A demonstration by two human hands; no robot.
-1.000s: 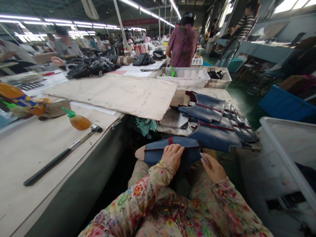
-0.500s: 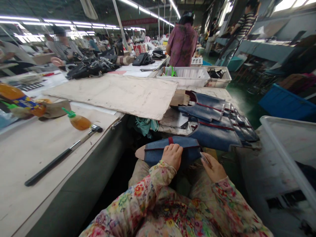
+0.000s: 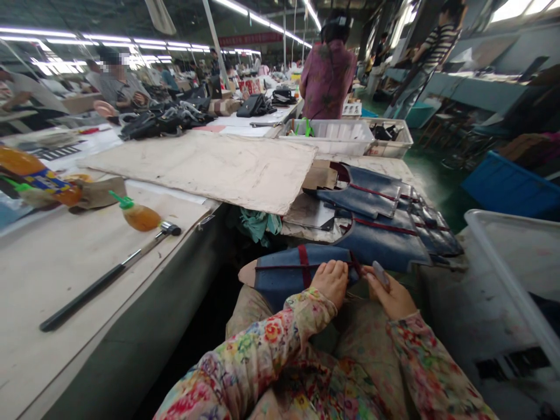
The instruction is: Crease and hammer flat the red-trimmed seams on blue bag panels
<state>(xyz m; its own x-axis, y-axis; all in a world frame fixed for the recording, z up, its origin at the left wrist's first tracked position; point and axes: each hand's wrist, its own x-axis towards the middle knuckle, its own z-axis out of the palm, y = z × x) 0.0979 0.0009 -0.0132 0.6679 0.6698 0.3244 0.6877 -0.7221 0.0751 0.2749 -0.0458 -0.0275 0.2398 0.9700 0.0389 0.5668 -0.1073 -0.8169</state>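
Observation:
Across my lap lies a blue leather piece (image 3: pixel 275 283) with dark red trim, its tan pointed end to the left. My left hand (image 3: pixel 331 283) is closed over its right part, fingers curled on the surface beside the red strip (image 3: pixel 303 262). At the piece's right end, my right hand (image 3: pixel 394 296) grips a small grey flat tool (image 3: pixel 381 274); its exact kind is unclear. The fingertips of that hand are at the dark red edge, and whether they pinch it is hard to see. More blue leather pieces (image 3: pixel 380 242) lie stacked just beyond.
On the left table, a black-handled hammer (image 3: pixel 109 280) lies beside a squeeze bottle (image 3: pixel 140 216) of amber liquid. A large pale board (image 3: pixel 201 166) spans the tables ahead. A translucent bin (image 3: pixel 503 291) stands at my right. A person in a purple shirt (image 3: pixel 328 79) stands ahead.
My left hand has slid right along the leather piece, baring more of the red strip. The right hand has moved slightly right, with the tool now tilted up and the dark red edge visible.

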